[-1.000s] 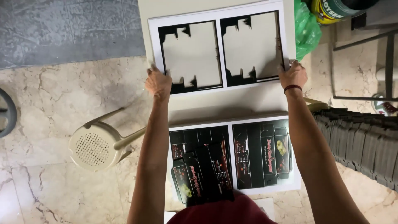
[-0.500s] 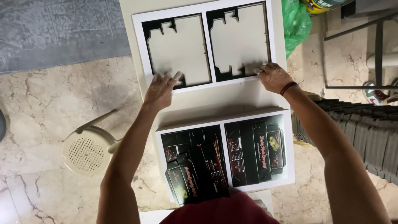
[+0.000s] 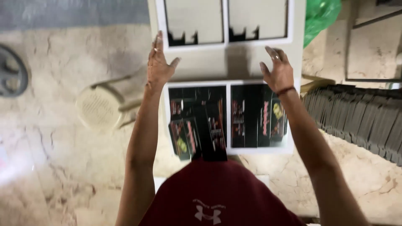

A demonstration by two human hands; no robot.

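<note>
- Right now both hands are raised over a narrow pale table [image 3: 217,67], fingers spread, holding nothing.
- Left hand [image 3: 159,62]: open wide, palm down, at the left edge of the table, fingertips just at the lower left corner of the punched-out sheet [image 3: 226,39]; cannot tell if they touch it.
- Right hand [image 3: 277,72]: open, fingers loosely curled, a red band at the wrist, hovering between the two sheets, near the right side of the table.
- Punched-out sheet: white border, black leftover edges, two large empty cut-outs side by side; lies flat at the far end of the table, top cropped by the frame.
- Printed sheet [image 3: 228,117]: white-edged, two dark box layouts with red and yellow marks; lies flat at the near end of the table, between the forearms, well below the hands. Lower left part looks partly lifted or torn out, blurred.
- Beige plastic stool [image 3: 100,106] on the marble floor [image 3: 50,138], left of the table.
- Stack of dark flat cards [image 3: 360,121] to the right.
- Green plastic bag [image 3: 320,16] at top right.
- Dark red cap [image 3: 217,196] at bottom centre.
</note>
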